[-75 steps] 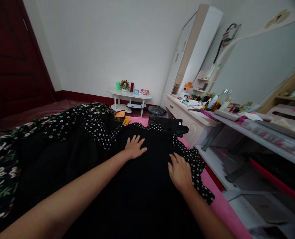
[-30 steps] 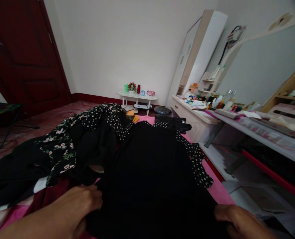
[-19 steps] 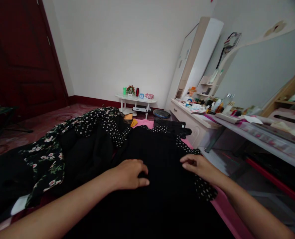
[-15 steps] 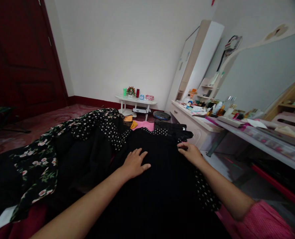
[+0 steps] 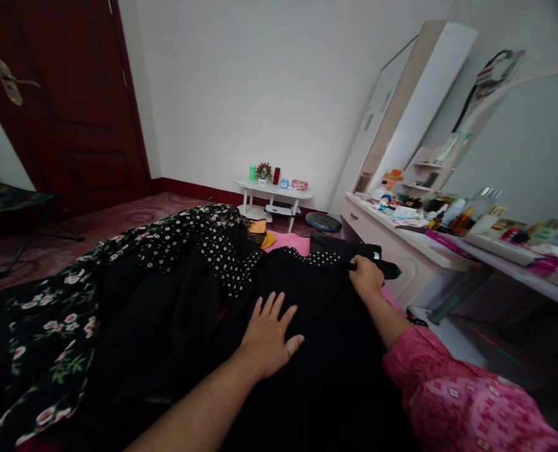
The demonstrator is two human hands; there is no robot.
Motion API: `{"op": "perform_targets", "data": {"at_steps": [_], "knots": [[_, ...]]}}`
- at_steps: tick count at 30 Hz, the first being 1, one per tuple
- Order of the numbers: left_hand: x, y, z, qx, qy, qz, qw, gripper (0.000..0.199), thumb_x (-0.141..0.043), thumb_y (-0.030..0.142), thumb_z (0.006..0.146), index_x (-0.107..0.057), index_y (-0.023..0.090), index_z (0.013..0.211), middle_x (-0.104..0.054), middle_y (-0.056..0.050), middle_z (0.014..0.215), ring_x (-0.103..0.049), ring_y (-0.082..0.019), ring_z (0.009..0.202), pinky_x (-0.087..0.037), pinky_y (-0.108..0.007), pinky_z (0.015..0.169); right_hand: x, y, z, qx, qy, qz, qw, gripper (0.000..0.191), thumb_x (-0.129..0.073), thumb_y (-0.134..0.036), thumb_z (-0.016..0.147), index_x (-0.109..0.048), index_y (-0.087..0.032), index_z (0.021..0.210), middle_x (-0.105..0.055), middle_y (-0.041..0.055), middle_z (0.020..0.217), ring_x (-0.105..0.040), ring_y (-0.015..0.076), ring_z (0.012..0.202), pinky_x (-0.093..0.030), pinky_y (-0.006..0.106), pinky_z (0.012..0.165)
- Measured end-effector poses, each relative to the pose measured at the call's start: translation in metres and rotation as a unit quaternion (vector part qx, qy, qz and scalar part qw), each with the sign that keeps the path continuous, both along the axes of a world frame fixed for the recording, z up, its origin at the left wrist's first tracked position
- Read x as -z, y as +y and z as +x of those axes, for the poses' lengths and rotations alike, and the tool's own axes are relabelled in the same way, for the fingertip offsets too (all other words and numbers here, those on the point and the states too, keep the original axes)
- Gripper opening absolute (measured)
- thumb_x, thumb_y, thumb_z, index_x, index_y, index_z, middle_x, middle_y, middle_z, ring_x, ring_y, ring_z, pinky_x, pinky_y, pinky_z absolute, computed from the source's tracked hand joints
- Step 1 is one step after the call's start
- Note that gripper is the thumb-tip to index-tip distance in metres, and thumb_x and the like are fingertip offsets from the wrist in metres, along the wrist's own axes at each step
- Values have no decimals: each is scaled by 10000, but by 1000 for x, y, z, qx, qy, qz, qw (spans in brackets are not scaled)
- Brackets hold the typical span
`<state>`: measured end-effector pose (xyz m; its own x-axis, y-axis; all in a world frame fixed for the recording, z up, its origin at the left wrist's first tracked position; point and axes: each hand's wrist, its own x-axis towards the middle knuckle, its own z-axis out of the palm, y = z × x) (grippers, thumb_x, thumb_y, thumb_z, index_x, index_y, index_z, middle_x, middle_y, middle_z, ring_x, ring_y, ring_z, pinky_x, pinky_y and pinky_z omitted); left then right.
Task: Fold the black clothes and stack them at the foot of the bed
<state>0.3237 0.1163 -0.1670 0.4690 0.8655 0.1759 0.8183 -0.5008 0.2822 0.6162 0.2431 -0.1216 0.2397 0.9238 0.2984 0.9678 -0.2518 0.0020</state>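
A black garment [image 5: 326, 314] with a white-dotted collar edge [image 5: 323, 258] lies spread in front of me. My left hand [image 5: 270, 336] rests flat on its middle, fingers spread. At the garment's upper right edge, my right hand [image 5: 366, 275] has its fingers closed on the black cloth. To the left, black clothes with a floral print [image 5: 71, 326] and a white-dotted print [image 5: 226, 257] are heaped. Beyond the collar lie a pink cloth [image 5: 288, 242], an orange-yellow cloth [image 5: 268, 240] and dark folded clothing [image 5: 328, 244].
Against the far wall stands a small white table [image 5: 279, 190] with a green cup, a plant and a red can. A dresser [image 5: 377, 226] covered with bottles is at the right. A folding stool [image 5: 15, 199] and a dark red door [image 5: 71, 94] are at the left.
My right hand has moved up to the garment's upper right edge and closed on it. The dotted part at the lower right is no longer visible there. The view has shifted a little.
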Motion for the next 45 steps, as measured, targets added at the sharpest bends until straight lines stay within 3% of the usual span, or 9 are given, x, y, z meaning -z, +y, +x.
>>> {"op": "perform_targets", "data": {"at_steps": [7,13,20,26,30,33,36,42,45], "knots": [[1,-2,1,-12,-3,31,999,664,-227,656,889,-360,283,1423,-208,-86,1542,-117,-304,1422,-95,-543,1134,6,7,-38,-55,-53,47,996,423,-495,-125,797,-521,-173,1217,-482,148,1259,-422,302,1185,-342,407,913],[1,-2,1,-14,-2,32,999,665,-242,656,885,-361,283,1422,-219,-87,1539,-129,-304,1420,-102,-540,1134,8,35,-70,-117,12,-54,992,693,-660,-325,754,-367,-274,1381,-523,119,1226,-609,249,942,-444,322,741],[-1,-2,0,-15,-2,33,999,658,-247,646,889,-367,276,1420,-220,-89,1539,-135,-307,1419,-99,-542,1132,11,39,-76,-157,22,-67,985,181,-617,-230,752,-667,-228,925,-669,49,886,-628,228,890,-442,282,745],[-1,-3,1,-16,-5,30,999,656,-254,645,888,-371,278,1418,-225,-91,1537,-139,-306,1418,-100,-539,1134,23,17,-86,-154,36,65,985,457,-281,-227,929,-393,-139,1364,-503,136,1324,-469,214,1208,-359,324,988],[0,-2,1,-17,-2,32,999,657,-247,646,888,-366,280,1421,-225,-93,1537,-141,-307,1417,-100,-543,1132,45,11,-92,-149,66,19,986,586,-325,-403,936,-235,-164,1463,-191,130,1538,-195,268,1399,-280,458,1071],[0,-2,2,-16,3,31,999,662,-245,655,884,-371,284,1418,-228,-90,1536,-144,-305,1417,-109,-541,1130,43,16,-91,-135,78,-100,983,607,-220,-526,941,-191,-251,1482,-33,80,1573,-57,290,1429,-184,578,1079],[0,-2,1,-21,7,33,999,654,-241,654,886,-377,291,1413,-236,-81,1535,-153,-299,1416,-115,-535,1130,28,13,-90,-151,84,-181,968,637,-252,-589,917,-219,-281,1473,-38,74,1574,-78,289,1428,-196,584,1071],[1,-5,1,-30,8,40,999,632,-240,648,888,-382,315,1406,-259,-59,1529,-155,-290,1417,-105,-537,1129,32,-36,-54,-222,37,-96,970,634,-202,-587,928,-200,-275,1480,-152,49,1562,-102,224,1431,-155,490,1122],[0,-6,2,-49,11,32,998,636,-246,668,873,-386,341,1400,-259,-47,1530,-149,-319,1413,-103,-576,1111,34,-47,-22,-106,28,-145,983,662,-206,-574,932,-265,-188,1467,-217,101,1541,-193,248,1410,-194,467,1117]]}}
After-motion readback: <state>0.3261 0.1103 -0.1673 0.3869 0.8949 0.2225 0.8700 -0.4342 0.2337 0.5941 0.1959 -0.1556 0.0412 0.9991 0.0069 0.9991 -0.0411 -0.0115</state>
